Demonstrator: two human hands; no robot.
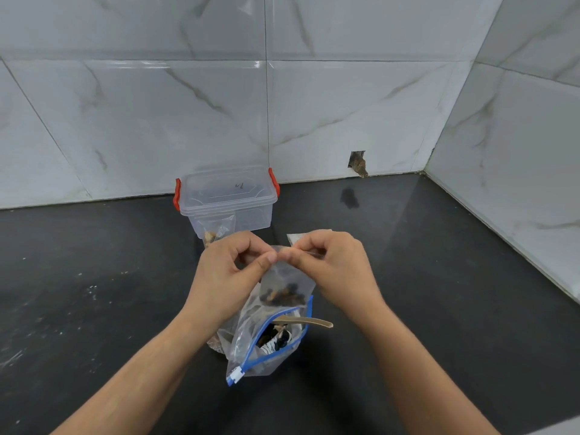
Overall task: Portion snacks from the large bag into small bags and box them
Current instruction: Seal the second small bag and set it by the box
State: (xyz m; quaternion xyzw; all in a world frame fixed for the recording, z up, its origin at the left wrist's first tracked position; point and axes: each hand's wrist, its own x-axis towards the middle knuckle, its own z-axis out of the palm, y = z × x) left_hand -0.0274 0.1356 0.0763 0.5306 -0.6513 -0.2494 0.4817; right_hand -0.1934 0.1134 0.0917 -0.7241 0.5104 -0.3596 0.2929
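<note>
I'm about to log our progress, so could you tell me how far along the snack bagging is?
Done: one filled small bag stands against the lidded clear box, not inside it. In hand: the left hand and right hand pinch the top of a second small bag holding snacks. Left: boxing both bags; the large zip bag lies open with a wooden scoop in it.

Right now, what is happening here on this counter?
A person is portioning snacks. Both hands, the left hand and the right hand, pinch the top edge of a small clear bag with dark snacks at its bottom, apparently sealing it. Below it, the large bag with the blue zipper lies open on the dark counter, a wooden scoop inside. Behind, the lidded clear box with red latches waits.
</note>
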